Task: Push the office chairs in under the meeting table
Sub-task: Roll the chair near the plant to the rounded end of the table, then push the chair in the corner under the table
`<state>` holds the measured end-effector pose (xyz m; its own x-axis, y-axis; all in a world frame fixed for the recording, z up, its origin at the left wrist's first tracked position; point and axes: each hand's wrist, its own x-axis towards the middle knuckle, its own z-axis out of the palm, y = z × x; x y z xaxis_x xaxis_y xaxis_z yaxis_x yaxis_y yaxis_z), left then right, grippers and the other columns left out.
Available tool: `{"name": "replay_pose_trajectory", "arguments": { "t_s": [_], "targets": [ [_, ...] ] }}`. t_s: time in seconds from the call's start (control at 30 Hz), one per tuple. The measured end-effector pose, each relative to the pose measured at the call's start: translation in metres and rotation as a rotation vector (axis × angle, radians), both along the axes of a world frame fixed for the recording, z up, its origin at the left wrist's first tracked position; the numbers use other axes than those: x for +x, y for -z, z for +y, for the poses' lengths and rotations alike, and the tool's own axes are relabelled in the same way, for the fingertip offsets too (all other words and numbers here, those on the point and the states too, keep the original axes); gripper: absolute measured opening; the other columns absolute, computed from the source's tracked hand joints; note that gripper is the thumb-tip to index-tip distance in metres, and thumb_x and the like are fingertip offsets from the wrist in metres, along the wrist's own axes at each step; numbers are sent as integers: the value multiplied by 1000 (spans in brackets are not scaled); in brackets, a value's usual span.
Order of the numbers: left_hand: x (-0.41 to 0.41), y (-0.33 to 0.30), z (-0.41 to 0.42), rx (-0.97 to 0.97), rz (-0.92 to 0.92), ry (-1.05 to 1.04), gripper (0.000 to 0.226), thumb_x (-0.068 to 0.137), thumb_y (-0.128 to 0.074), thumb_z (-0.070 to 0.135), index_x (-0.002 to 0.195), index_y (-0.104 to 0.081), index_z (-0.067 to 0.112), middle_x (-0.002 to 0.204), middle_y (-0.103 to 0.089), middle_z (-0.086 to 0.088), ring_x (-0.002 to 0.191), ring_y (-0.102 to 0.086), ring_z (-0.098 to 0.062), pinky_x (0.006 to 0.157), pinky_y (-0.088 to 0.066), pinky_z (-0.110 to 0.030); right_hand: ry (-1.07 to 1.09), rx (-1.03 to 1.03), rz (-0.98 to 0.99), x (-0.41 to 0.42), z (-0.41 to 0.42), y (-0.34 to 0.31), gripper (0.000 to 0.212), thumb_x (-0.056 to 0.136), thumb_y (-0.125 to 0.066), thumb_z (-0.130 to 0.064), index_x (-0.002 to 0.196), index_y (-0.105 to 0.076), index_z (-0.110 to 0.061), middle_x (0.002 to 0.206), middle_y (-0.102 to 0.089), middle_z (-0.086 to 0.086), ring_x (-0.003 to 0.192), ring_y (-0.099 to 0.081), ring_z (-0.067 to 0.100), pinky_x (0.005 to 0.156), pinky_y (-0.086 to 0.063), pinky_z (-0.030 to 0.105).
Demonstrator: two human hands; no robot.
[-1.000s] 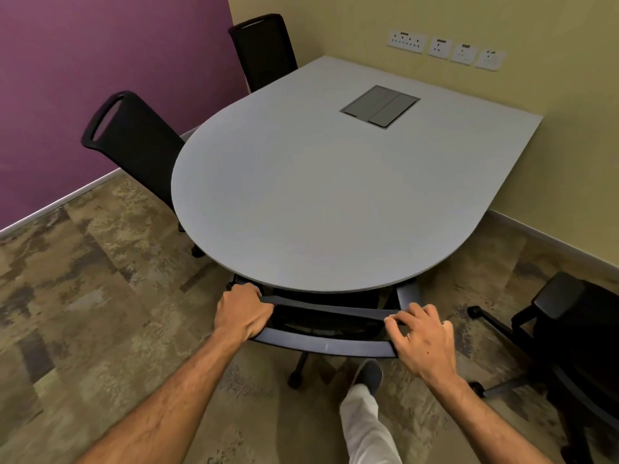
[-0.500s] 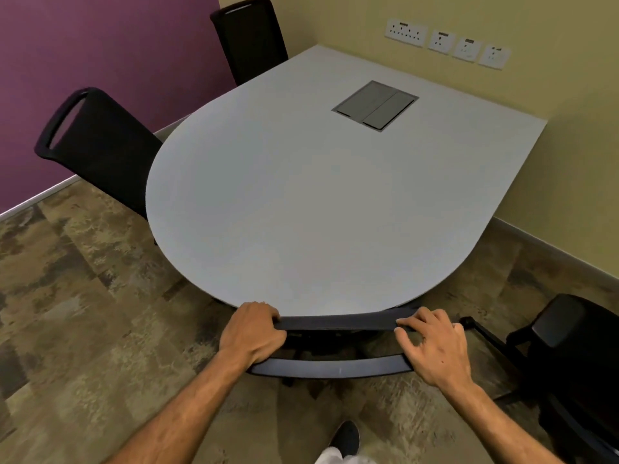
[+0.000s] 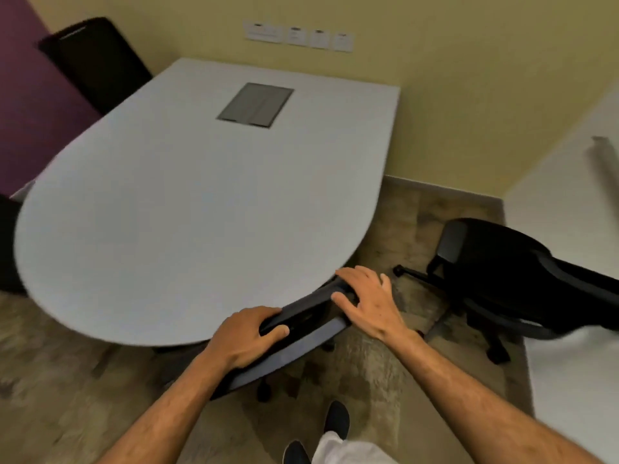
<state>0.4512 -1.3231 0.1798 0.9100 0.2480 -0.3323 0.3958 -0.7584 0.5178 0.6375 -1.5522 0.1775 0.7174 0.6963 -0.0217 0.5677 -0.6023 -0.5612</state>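
Observation:
A grey meeting table (image 3: 187, 209) with a rounded near end fills the middle. A black office chair's backrest top (image 3: 303, 333) pokes out from under the near edge, its seat hidden beneath the tabletop. My left hand (image 3: 246, 336) grips the left part of that backrest. My right hand (image 3: 368, 301) rests on its right end with fingers spread, thumb on the bar. A second black chair (image 3: 509, 279) stands apart on the carpet to the right, away from the table.
Two more black chairs sit at the table's left side, one at the far corner (image 3: 97, 58) and one at the left edge (image 3: 8, 242). A grey cable hatch (image 3: 255, 104) lies in the tabletop. Wall sockets (image 3: 298, 36) line the yellow wall. My shoes (image 3: 336, 416) stand on the carpet.
The view has swung right and is blurred. The held chair's backrest has gone further under the table edge and now sits at a slant. The right-hand chair is more in view.

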Motion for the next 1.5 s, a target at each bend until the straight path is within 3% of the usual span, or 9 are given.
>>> {"name": "replay_pose_trajectory", "arguments": {
  "t_s": [0.2,0.4,0.53,0.67,0.87,1.03,1.13,1.3,1.5],
  "targets": [
    [96,-17,-81,-168,-186,92,67,89,-38,76,137,-61,36,138,-63,9,123,-58,-15,105,-48,-44,238,77,-80,7,-105,-22,55,97,-42,-60,144,-50,-32,148,-52,-9,145,-32,14,119,-22,43],
    [209,-41,-178,-190,-276,268,68,89,-41,79,138,-60,37,141,-60,12,127,-54,-10,101,-43,-30,626,137,-241,70,-275,-47,42,97,-64,-34,136,-61,-17,135,-63,7,131,-49,27,109,-37,43],
    [277,-36,-248,-179,-317,348,62,94,-44,73,138,-61,34,139,-62,12,125,-54,-7,97,-45,-28,846,107,-198,112,-392,-35,44,97,-59,-39,137,-58,-19,138,-60,6,134,-43,22,109,-35,39],
    [348,-23,-334,-142,-337,393,57,96,-45,66,136,-62,30,135,-65,9,121,-58,-8,88,-42,-21,960,20,-160,180,-503,-16,45,96,-62,-37,137,-57,-20,138,-60,12,133,-44,29,109,-39,48],
    [452,-6,-439,-20,-258,424,55,101,-46,57,146,-53,26,158,-44,5,141,-42,-16,112,-35,-37,903,-204,-108,259,-608,23,44,94,-63,-36,134,-58,-18,135,-62,15,129,-48,40,105,-38,59],
    [508,18,-489,26,-157,474,65,100,-45,58,152,-45,20,160,-40,-2,148,-32,-20,120,-27,-40,804,-359,67,304,-630,52,51,100,-47,-52,147,-47,-31,159,-40,1,149,-22,31,116,-16,62],
    [516,42,-502,98,-17,526,68,100,-39,62,153,-43,21,160,-41,-3,148,-32,-23,119,-26,-48,825,-366,4,306,-627,63,45,98,-53,-49,139,-56,-30,149,-52,3,144,-33,32,113,-25,63],
    [522,59,-500,267,-84,479,77,88,-22,78,117,-74,29,93,-75,-2,91,-67,-27,81,-41,-40,835,-426,-94,313,-614,68,40,90,-63,-51,125,-66,-30,132,-65,2,130,-48,32,105,-32,64],
    [529,56,-468,345,16,531,97,75,-21,95,106,-76,21,79,-70,-1,78,-66,-25,77,-52,-40,843,-447,-110,306,-575,67,42,87,-59,-62,118,-69,-35,123,-69,-6,125,-51,25,99,-31,60]
  ]
}}
